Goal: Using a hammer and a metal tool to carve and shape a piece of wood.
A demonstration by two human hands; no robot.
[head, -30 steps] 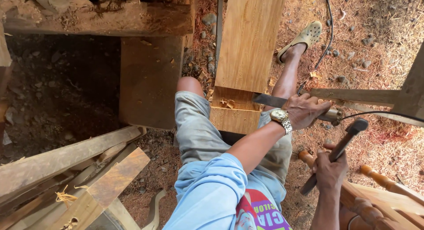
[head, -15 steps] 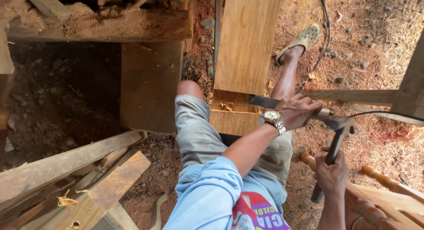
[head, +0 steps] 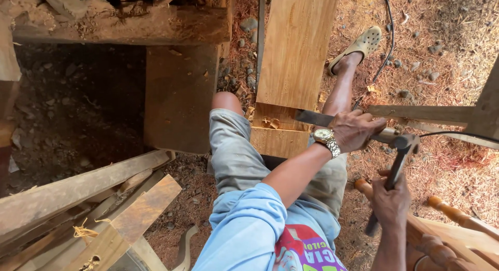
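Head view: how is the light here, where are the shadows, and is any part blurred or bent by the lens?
Head view: warm daylight falls on the plank and the sawdust ground; the pit at left lies in deep shadow; the left hand on the chisel is sharp, the hammer head in the right hand slightly soft; straight edges bow a little near the frame borders.

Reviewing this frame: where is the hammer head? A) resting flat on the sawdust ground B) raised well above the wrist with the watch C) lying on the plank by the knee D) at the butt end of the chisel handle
D: the right hand holds the hammer with its head against the end of the chisel, which the left hand steadies on the plank.
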